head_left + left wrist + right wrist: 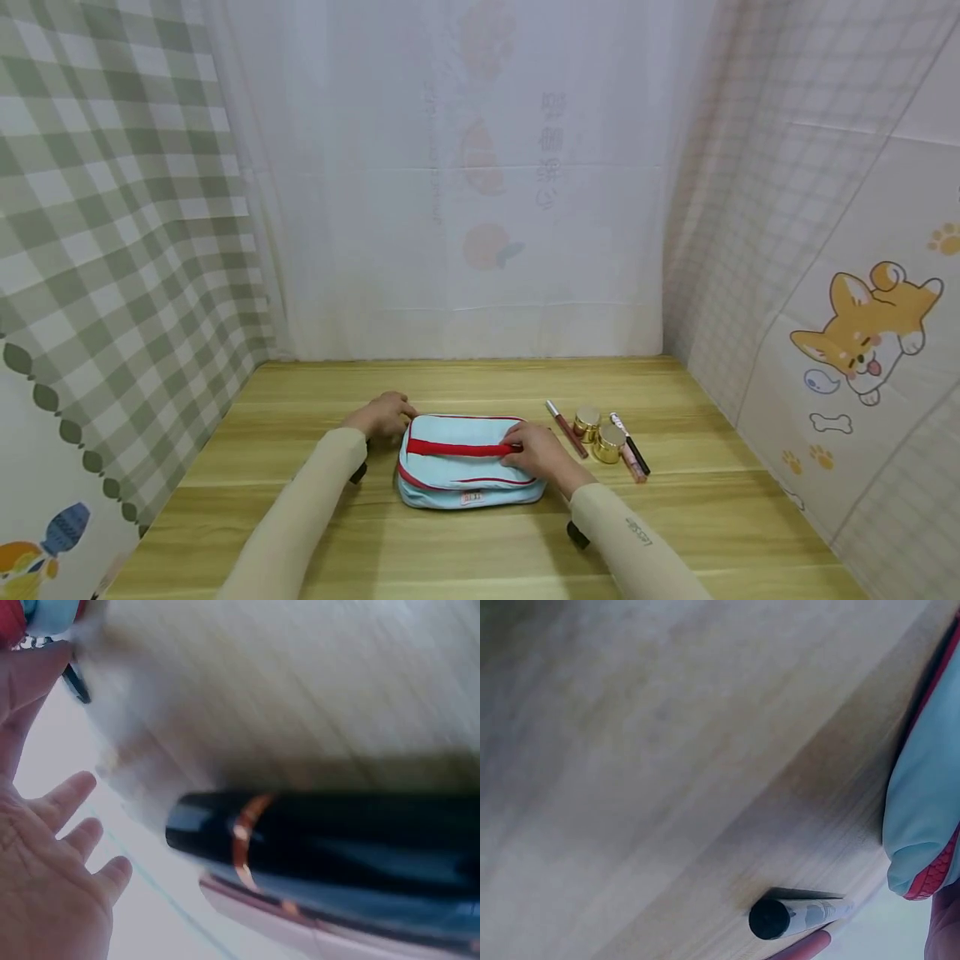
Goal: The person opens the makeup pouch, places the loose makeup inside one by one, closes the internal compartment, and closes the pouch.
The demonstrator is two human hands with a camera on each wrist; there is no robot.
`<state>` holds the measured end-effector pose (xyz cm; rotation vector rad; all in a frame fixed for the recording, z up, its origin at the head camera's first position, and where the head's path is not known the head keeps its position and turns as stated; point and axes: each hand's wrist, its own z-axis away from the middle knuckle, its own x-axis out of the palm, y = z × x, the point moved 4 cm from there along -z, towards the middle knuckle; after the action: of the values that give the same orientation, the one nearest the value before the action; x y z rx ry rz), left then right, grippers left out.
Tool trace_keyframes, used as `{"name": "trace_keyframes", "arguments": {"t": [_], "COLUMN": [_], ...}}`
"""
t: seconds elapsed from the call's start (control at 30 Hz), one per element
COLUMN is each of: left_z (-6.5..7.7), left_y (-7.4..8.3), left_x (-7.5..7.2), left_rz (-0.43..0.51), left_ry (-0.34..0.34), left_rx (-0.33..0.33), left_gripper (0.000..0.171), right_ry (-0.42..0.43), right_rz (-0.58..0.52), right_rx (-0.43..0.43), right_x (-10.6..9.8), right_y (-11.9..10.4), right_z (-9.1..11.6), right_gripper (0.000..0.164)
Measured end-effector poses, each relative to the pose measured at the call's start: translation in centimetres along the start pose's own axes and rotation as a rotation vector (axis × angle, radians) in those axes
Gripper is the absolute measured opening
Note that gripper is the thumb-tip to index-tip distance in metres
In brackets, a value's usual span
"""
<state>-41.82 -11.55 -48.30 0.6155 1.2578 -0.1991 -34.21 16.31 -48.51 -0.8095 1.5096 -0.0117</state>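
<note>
Two bare hands are at a bag (450, 468) on a wooden table (450, 554). At the far left hangs a green-and-white checked cloth (127, 158). Next comes the left hand (386, 415), just beside the bag's left end; its fingers are loose and extended, spread apart in the left wrist view, and hold nothing. Whether a fingertip touches the bag is unclear. That same view has a black tube (352, 840) with a gold band close to the camera, a pink thing (262, 911) lying along it.

The bag lies flat in the middle of the table's width, pale blue with red trim, a red strap (453, 449) across its top and a small label (472, 497) on its front. The right hand (546, 454) rests over the bag's right end, fingers bent at the strap's right end; I cannot tell whether they pinch the strap or only touch it.

Right of that hand a brown pen (567, 430) lies aslant, silver end away from the person. Beside it are two gold-lidded jars (608, 447), one just behind the other. Furthest right on the table, a black-and-white tube (636, 454) and a pink tube (634, 467) lie side by side. A cloth with a dog print (866, 333) hangs beyond.
</note>
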Motion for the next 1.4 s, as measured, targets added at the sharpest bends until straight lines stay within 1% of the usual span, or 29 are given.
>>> {"name": "trace_keyframes", "arguments": {"t": [0.07, 0.13, 0.27, 0.33, 0.5, 0.57, 0.67, 0.73, 0.8, 0.87, 0.97, 1.07, 1.23, 1.4], "left_z": [0.2, 0.4, 0.5, 0.6, 0.8, 0.9, 1.0, 1.0, 0.9, 0.9, 1.0, 1.1, 1.3, 1.6], "left_y": [0.0, 0.0, -0.1, -0.1, -0.1, 0.0, 0.0, 0.0, -0.2, -0.2, -0.1, 0.2, 0.0, -0.5], "left_x": [-0.1, -0.1, 0.2, 0.4, 0.5, 0.5, 0.4, 0.4, 0.4, 0.5, 0.6, 0.5, 0.7, 0.7], "left_rz": [-0.030, -0.049, -0.087, -0.099, -0.127, -0.129, -0.113, -0.086, -0.055, -0.031, -0.006, 0.004, -0.003, 0.015], "left_ry": [0.008, 0.024, 0.072, 0.089, 0.087, 0.085, 0.092, 0.094, 0.089, 0.078, 0.064, 0.069, 0.096, 0.186], "left_rx": [0.005, 0.026, 0.073, 0.075, 0.044, 0.038, 0.019, -0.001, -0.025, -0.031, -0.006, 0.026, 0.020, 0.006], "left_gripper": [0.025, 0.021, 0.020, 0.020, 0.011, 0.010, 0.015, 0.016, 0.014, 0.013, 0.016, 0.018, 0.015, 0.012], "right_ry": [-0.004, -0.008, -0.011, -0.009, -0.014, -0.018, -0.021, -0.019, -0.021, -0.024, -0.029, -0.023, -0.014, -0.006], "right_rz": [-0.008, -0.011, 0.004, 0.002, -0.001, -0.005, -0.015, -0.019, -0.011, -0.011, -0.013, -0.015, 0.004, 0.003], "right_rx": [0.007, 0.011, 0.010, 0.008, 0.025, 0.038, 0.053, 0.059, 0.060, 0.065, 0.069, 0.061, 0.033, 0.030], "right_x": [0.0, -0.1, 0.0, 0.0, 0.1, 0.1, 0.1, 0.1, 0.1, 0.1, 0.1, 0.1, 0.3, 0.3], "right_y": [-0.1, -0.1, 0.0, 0.0, 0.1, 0.1, 0.1, 0.1, 0.0, 0.1, 0.1, 0.1, 0.1, 0.2], "right_z": [0.0, 0.1, 0.1, 0.1, 0.0, 0.0, 0.0, 0.0, -0.1, -0.1, -0.1, -0.1, -0.2, -0.1], "right_gripper": [0.016, 0.016, 0.017, 0.017, 0.017, 0.017, 0.018, 0.018, 0.018, 0.018, 0.018, 0.018, 0.017, 0.017]}}
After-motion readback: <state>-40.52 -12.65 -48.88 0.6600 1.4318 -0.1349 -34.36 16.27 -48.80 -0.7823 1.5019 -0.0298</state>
